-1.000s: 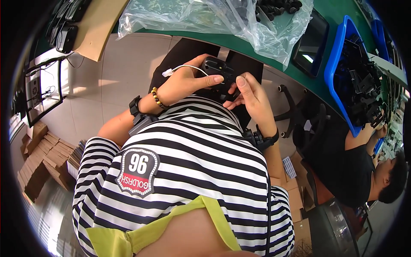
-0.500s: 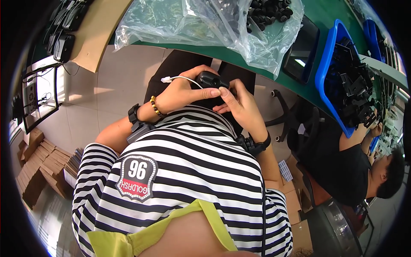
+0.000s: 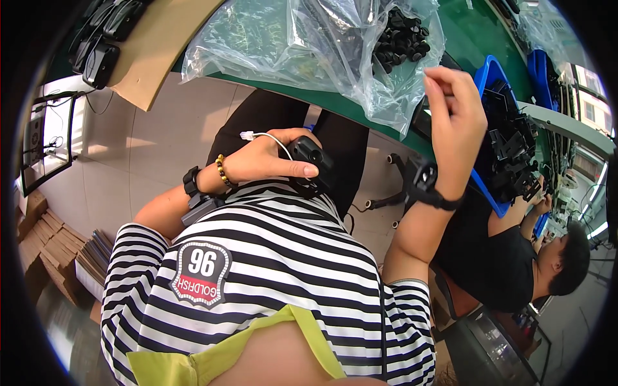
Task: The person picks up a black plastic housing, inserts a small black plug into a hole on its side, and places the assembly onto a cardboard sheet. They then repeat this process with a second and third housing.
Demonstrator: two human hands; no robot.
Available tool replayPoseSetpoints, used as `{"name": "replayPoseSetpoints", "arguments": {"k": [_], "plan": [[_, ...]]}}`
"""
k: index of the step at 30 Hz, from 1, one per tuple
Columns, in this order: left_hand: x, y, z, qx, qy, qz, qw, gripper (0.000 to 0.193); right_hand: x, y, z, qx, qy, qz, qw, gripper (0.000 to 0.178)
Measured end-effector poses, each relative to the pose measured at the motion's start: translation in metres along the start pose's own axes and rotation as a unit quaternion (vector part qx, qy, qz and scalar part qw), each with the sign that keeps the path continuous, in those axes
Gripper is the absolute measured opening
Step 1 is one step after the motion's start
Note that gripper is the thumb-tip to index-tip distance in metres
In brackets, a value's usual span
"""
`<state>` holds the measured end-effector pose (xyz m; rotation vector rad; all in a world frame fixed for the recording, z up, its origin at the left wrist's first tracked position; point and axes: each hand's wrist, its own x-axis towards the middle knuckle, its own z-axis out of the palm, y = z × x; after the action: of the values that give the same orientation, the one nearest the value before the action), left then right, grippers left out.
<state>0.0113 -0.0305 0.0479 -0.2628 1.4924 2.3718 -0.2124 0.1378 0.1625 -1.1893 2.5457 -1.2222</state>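
My left hand [image 3: 273, 157] is closed round a small black rounded plastic device [image 3: 312, 156] with a round hole in its end, above my lap. A short white cable [image 3: 273, 136] loops over that hand to a small white connector [image 3: 247, 136]. My right hand [image 3: 457, 106] is raised over the table's edge, its fingers loosely bent and nothing visible in them. It is nearest to a clear plastic bag [image 3: 347, 80] and a blue bin [image 3: 479, 80]. Several small black round parts [image 3: 402, 42] lie on the bag, left of and beyond that hand.
Black metal-like brackets [image 3: 508, 141] fill the blue bin. Black devices with cables [image 3: 100, 64] stand at the far left beside a cardboard sheet [image 3: 145, 58] on the green table [image 3: 351, 106]. A co-worker [image 3: 496, 257] sits at the right. Flattened cartons [image 3: 55, 251] are stacked at the lower left.
My right hand has left the black device and moved up and right to the table's edge. My left hand keeps the device, now slightly lower.
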Motion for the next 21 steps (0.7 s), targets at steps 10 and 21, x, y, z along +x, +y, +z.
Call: {"name": "replayPoseSetpoints", "arguments": {"k": [10, 21], "plan": [[-0.014, -0.005, -0.006, 0.002, 0.02, 0.017, 1.0, 0.036, 0.026, 0.027, 0.027, -0.133, -0.083, -0.055, 0.986, 0.016], [-0.004, -0.002, -0.008, 0.161, 0.044, -0.003, 0.986, 0.043, -0.069, -0.031, 0.014, 0.181, -0.213, 0.039, 0.959, 0.022]]}}
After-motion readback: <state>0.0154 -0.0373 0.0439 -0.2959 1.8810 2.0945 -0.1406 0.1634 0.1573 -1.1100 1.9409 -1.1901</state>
